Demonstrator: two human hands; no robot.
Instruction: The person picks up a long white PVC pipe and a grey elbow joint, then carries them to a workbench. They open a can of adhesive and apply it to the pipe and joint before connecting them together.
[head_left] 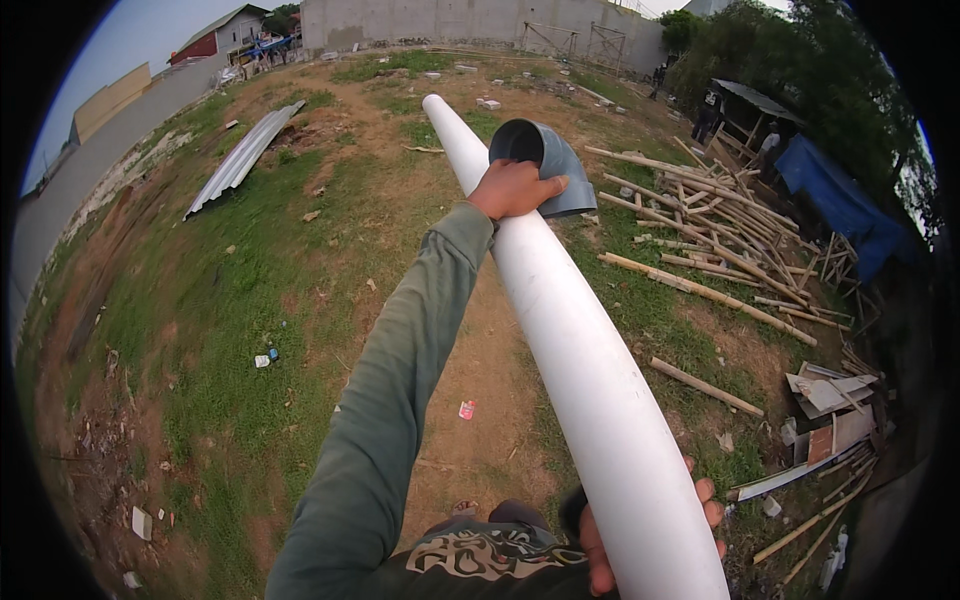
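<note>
A long white plastic pipe (590,360) slants from the lower right edge up to the upper middle, its far end pointing away from me. My left hand (518,190) reaches across to it, closed on the rim of a grey pipe elbow (567,172). That elbow's round opening faces up and toward the far left, and it sits against the pipe's right side. Low in the view, my right hand (597,550) cradles the near part of the pipe from below. Its thumb shows on the left and its fingertips on the right; the palm is hidden behind the pipe.
Bamboo poles (720,230) lie heaped on the right, by a blue tarp (835,200). Scrap boards (830,420) sit lower right. A corrugated sheet (245,155) lies on the grass at left. People stand near a small shelter (750,115). Farther back is a wall (450,25).
</note>
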